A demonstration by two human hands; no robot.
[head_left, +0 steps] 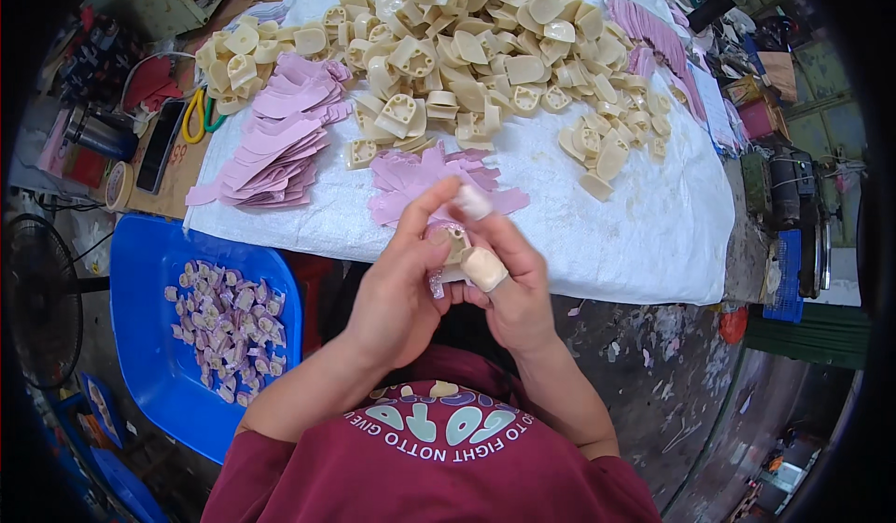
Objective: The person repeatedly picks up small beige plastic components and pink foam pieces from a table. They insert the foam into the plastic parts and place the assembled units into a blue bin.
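Observation:
Close in front of my shirt, above the near edge of the table, both hands are closed around one beige plastic shoe heel (455, 240). Glittery pink covering shows along its rim and hangs below it. My left hand (392, 276) grips the heel from the left, its index finger raised over the top. On the other side, my right hand (525, 294) has pale wraps on its thumb and a fingertip, and pinches the heel. Fingers hide the heel's underside. Just beyond my hands, loose pink strips (401, 187) lie spread on the white cloth (653, 252).
A large pile of beige heels (476, 47) covers the table's far part. Stacked pink strips (280, 150) lie left, near scissors (193, 117), a phone (161, 145) and a tape roll (119, 185). A blue tub (140, 336) holds pink-covered heels at lower left; a fan (42, 299) stands beside it.

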